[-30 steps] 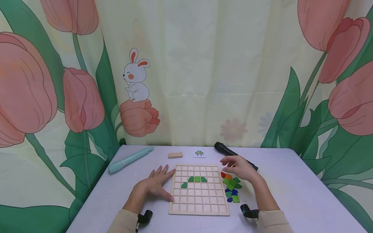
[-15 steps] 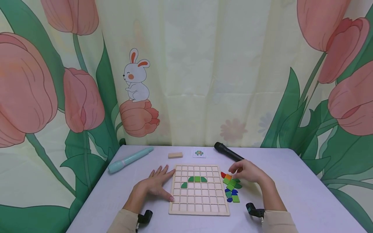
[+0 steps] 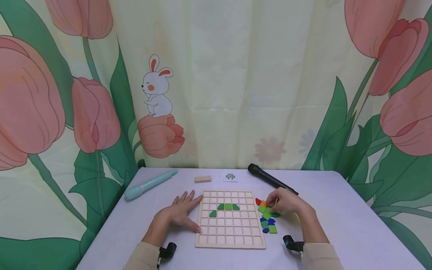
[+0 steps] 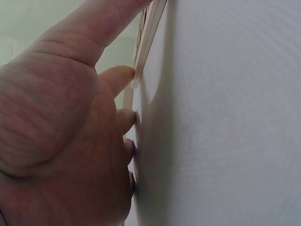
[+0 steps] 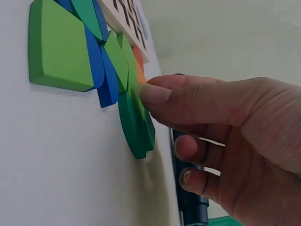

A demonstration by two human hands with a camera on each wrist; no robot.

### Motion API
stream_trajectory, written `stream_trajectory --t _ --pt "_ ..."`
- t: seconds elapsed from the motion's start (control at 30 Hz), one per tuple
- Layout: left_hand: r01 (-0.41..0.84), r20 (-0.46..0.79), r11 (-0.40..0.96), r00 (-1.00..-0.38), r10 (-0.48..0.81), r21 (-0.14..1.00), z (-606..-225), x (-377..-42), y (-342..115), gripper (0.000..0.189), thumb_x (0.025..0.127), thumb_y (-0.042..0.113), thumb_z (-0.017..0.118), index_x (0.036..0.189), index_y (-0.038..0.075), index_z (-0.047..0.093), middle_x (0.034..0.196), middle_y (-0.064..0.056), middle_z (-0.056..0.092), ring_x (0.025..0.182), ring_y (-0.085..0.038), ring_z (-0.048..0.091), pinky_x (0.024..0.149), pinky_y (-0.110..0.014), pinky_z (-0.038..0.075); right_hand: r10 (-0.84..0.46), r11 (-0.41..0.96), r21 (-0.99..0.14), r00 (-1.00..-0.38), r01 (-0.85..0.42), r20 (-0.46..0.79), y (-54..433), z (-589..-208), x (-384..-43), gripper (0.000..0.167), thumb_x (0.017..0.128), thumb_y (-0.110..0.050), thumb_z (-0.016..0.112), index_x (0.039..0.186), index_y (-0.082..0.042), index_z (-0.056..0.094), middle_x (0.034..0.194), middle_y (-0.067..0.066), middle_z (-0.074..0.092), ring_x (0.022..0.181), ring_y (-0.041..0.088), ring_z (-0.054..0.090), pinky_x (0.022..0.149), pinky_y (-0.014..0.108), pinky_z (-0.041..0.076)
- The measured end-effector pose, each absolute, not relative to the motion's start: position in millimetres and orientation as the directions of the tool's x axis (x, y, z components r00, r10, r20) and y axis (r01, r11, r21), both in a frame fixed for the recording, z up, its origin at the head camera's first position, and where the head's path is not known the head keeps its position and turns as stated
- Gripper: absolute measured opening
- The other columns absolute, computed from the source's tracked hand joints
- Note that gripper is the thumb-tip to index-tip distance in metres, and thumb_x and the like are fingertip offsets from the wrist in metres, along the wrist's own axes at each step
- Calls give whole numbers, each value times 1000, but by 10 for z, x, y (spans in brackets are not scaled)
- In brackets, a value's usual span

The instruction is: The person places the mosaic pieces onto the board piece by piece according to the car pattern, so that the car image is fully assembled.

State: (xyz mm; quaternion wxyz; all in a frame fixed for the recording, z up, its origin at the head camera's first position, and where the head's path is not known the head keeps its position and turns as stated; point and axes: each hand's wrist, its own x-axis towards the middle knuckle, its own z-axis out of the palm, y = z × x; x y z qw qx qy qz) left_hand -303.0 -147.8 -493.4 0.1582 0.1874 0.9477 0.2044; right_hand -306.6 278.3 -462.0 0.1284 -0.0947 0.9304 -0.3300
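Observation:
A wooden grid board (image 3: 233,230) lies on the table. In its cells sit a light green square tile (image 3: 228,206) and several dark green quarter-round tiles (image 3: 213,213). My left hand (image 3: 182,212) rests spread at the board's left side, thumb and index fingertip on its edge. Right of the board lies a small pile of loose tiles: green, blue (image 5: 108,75), orange and red. My right hand (image 3: 287,200) is at the pile's back right, thumb and index finger pinching a green tile (image 5: 136,96), partly hidden by the fingertips. Its other fingers are curled.
Behind the board lie a small wooden block (image 3: 203,179) and a printed pattern card (image 3: 230,176). A black microphone (image 3: 266,176) lies behind my right hand. A mint-green cylindrical object (image 3: 150,185) lies at the back left. A tulip-patterned curtain (image 3: 219,82) hangs behind the table.
My right hand has moved from beside the board's top right corner, right and down to the tile pile, its thumb and index finger closing on a green tile. The left hand has stayed put.

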Motion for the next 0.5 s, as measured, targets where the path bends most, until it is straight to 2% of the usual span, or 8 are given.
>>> stream_trajectory --t 0.5 --pt "306 -213 845 -878 429 439 -4968 -3063 -1488 127 61 73 88 165 31 30 176 -14 12 163 -40 2 128 -66 4 -209 803 -594 -956 -48 -205 2738 -4649 -3076 22 76 -2 90 88 -13 76 78 5 61 77 21 54 64 31 45"
